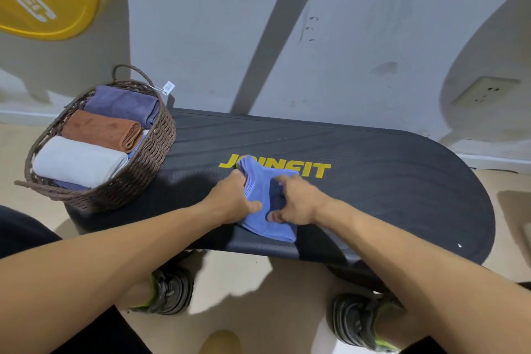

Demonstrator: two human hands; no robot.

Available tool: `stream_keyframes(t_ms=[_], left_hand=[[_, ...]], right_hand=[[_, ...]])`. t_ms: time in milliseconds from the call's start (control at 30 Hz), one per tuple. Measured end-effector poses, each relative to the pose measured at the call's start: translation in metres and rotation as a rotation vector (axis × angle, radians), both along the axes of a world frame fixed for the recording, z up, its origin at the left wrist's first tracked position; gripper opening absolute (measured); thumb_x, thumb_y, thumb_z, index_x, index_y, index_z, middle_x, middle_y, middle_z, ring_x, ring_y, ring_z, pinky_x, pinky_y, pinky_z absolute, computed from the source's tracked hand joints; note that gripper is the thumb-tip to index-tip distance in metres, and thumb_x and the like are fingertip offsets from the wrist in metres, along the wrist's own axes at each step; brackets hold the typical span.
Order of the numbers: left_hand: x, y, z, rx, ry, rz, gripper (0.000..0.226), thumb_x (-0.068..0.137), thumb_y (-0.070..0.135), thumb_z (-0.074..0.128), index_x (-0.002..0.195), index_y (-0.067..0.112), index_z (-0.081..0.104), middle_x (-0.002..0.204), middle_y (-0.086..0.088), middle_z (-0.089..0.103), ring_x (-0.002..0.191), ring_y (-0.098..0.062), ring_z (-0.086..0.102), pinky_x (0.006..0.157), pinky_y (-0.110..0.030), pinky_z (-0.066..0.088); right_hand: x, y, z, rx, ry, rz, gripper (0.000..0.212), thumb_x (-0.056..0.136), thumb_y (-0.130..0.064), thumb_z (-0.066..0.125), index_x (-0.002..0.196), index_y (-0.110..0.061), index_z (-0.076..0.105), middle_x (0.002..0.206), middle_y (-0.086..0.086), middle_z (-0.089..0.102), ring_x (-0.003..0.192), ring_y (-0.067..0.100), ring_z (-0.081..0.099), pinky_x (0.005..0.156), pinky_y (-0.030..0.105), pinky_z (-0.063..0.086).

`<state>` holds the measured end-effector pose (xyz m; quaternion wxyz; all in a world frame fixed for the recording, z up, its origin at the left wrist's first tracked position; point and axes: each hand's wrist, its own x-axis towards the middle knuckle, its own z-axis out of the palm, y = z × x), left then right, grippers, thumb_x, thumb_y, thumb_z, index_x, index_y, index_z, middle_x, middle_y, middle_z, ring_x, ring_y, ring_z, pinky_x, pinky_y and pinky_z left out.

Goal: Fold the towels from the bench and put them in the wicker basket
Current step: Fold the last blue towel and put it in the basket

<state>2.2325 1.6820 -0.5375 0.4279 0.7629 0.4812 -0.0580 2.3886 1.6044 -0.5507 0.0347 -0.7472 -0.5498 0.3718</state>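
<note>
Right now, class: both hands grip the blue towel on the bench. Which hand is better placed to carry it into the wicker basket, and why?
Probably the left hand. It grips the blue towel on the side facing the wicker basket; the right hand would have to cross over.

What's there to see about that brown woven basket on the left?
The wicker basket is oval, woven of dark brown strands, with a twisted loop handle at each end and a small white tag hanging from the far one. It stands upright on the left end of the black bench. Inside lie folded towels side by side: purple-blue farthest, rust-brown in the middle, pale grey nearest, with blue cloth showing beneath. Neither hand touches it.
</note>
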Motion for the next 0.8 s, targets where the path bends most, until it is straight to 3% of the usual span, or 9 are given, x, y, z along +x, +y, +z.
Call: stream_keyframes(t_ms=[100, 167, 233, 300, 367, 433, 567, 633, 800], left_hand=[[0.004, 0.005, 0.028, 0.174, -0.145, -0.063, 0.036, 0.076, 0.01, 0.075, 0.105, 0.008, 0.053, 0.092, -0.006, 0.06, 0.086, -0.031, 0.057, 0.075, -0.036, 0.045], [0.008, 0.004, 0.045, 0.273, -0.304, -0.117, 0.037, 0.075, 0.001, 0.07, 0.107, 0.008, 0.055, 0.088, -0.001, 0.062, 0.082, -0.027, 0.057, 0.074, -0.035, 0.046], [0.014, 0.001, 0.061, 0.294, -0.442, -0.162, 0.034, 0.072, -0.003, 0.069, 0.102, 0.01, 0.059, 0.083, 0.004, 0.065, 0.077, -0.019, 0.06, 0.07, -0.029, 0.047], [0.019, 0.0, 0.074, 0.214, -0.527, -0.188, 0.032, 0.072, -0.004, 0.074, 0.099, 0.012, 0.064, 0.087, 0.003, 0.07, 0.077, -0.014, 0.065, 0.071, -0.025, 0.051], [0.023, -0.001, 0.082, 0.14, -0.587, -0.22, 0.034, 0.074, -0.002, 0.078, 0.102, 0.012, 0.067, 0.092, 0.002, 0.072, 0.081, -0.006, 0.068, 0.076, -0.018, 0.053], [0.024, 0.0, 0.083, 0.063, -0.598, -0.227, 0.03, 0.079, 0.0, 0.076, 0.105, 0.012, 0.067, 0.095, 0.002, 0.073, 0.087, -0.005, 0.069, 0.081, -0.018, 0.054], [0.025, 0.001, 0.069, -0.101, -0.517, -0.215, 0.02, 0.088, 0.007, 0.069, 0.104, 0.018, 0.067, 0.101, 0.003, 0.073, 0.093, -0.016, 0.071, 0.085, -0.032, 0.057], [0.027, -0.002, 0.053, -0.144, -0.46, -0.143, 0.019, 0.089, 0.012, 0.068, 0.105, 0.022, 0.067, 0.098, 0.004, 0.074, 0.087, -0.015, 0.069, 0.082, -0.028, 0.054], [0.038, -0.008, -0.004, -0.365, -0.301, 0.217, 0.025, 0.088, 0.02, 0.069, 0.085, 0.001, 0.053, 0.08, -0.006, 0.056, 0.074, -0.024, 0.051, 0.072, -0.036, 0.043]], right_hand=[[0.012, 0.006, 0.039, 0.26, 0.012, -0.075, 0.105, 0.066, -0.031, 0.087, 0.151, -0.022, 0.025, 0.132, 0.007, 0.038, 0.118, 0.028, 0.045, 0.1, 0.039, 0.045], [0.017, 0.005, 0.063, 0.427, -0.149, 0.068, 0.111, 0.061, -0.036, 0.086, 0.153, -0.031, 0.024, 0.14, 0.002, 0.032, 0.125, 0.025, 0.033, 0.103, 0.043, 0.038], [0.022, 0.0, 0.083, 0.456, -0.298, 0.218, 0.102, 0.058, -0.045, 0.084, 0.147, -0.033, 0.035, 0.15, -0.003, 0.028, 0.135, 0.022, 0.023, 0.106, 0.045, 0.027], [0.03, -0.006, 0.098, 0.373, -0.341, 0.264, 0.076, 0.061, -0.049, 0.082, 0.128, -0.03, 0.053, 0.142, -0.005, 0.044, 0.131, 0.019, 0.034, 0.106, 0.043, 0.027], [0.04, -0.014, 0.11, 0.241, -0.244, 0.261, 0.045, 0.067, -0.047, 0.08, 0.103, -0.027, 0.062, 0.1, -0.007, 0.066, 0.095, 0.015, 0.057, 0.09, 0.035, 0.041], [0.048, -0.024, 0.116, 0.085, -0.052, 0.263, 0.025, 0.075, -0.036, 0.076, 0.091, -0.022, 0.062, 0.074, -0.004, 0.065, 0.068, 0.014, 0.059, 0.068, 0.033, 0.048], [0.069, -0.045, 0.1, -0.09, 0.243, 0.139, 0.004, 0.083, -0.018, 0.069, 0.084, -0.017, 0.065, 0.066, -0.006, 0.055, 0.058, 0.011, 0.049, 0.057, 0.027, 0.04], [0.08, -0.051, 0.085, -0.161, 0.431, -0.014, 0.004, 0.086, -0.012, 0.069, 0.087, -0.016, 0.069, 0.07, -0.006, 0.062, 0.062, 0.009, 0.056, 0.06, 0.023, 0.044], [0.097, -0.054, 0.031, -0.124, 0.595, -0.53, 0.021, 0.088, -0.02, 0.073, 0.104, -0.009, 0.065, 0.091, 0.007, 0.071, 0.079, 0.02, 0.068, 0.08, 0.04, 0.06]])
